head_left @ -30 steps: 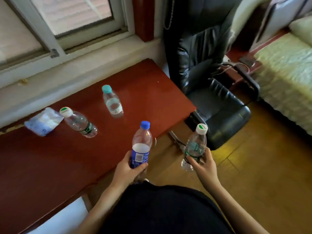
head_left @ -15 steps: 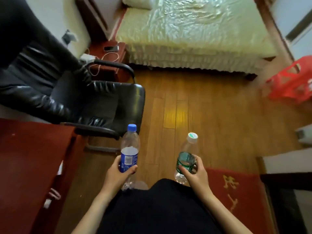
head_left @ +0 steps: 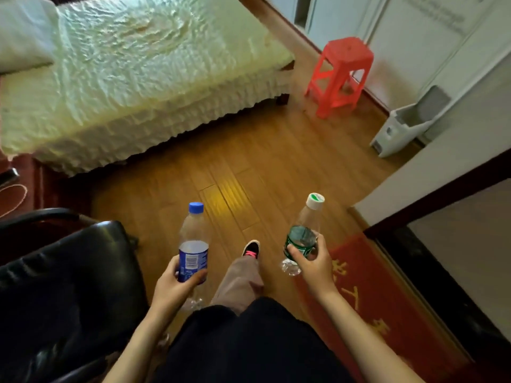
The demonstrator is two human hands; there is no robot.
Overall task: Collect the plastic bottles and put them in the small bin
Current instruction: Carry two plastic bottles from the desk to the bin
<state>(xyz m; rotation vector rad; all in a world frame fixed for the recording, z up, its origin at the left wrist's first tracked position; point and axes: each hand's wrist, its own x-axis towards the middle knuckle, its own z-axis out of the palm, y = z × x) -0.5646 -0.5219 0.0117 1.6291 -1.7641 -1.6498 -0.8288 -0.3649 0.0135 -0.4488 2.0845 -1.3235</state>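
Nearest, dark top at the bottom edge, bare forearms reaching forward. Left hand wrapped around the blue-label bottle, fingers closed over the label, blue cap up, bottle upright. Right hand clasped around the green-label bottle, white cap up, tilted slightly to the right, base poking out below the fingers. Both bottles clear, held above the floor, well apart from each other. Between them, a trouser leg and a black shoe with pink laces, stepping on the wood floor. At left, just beside the left forearm, a black leather chair. At right, a red mat with yellow characters, along a dark threshold. Farther out, a bed with a pale ruffled cover filling the upper left. Beyond its corner, a red plastic stool. To the right of the stool, against the white wall, the small bin, white and grey, lid tipped up, well apart from both bottles.
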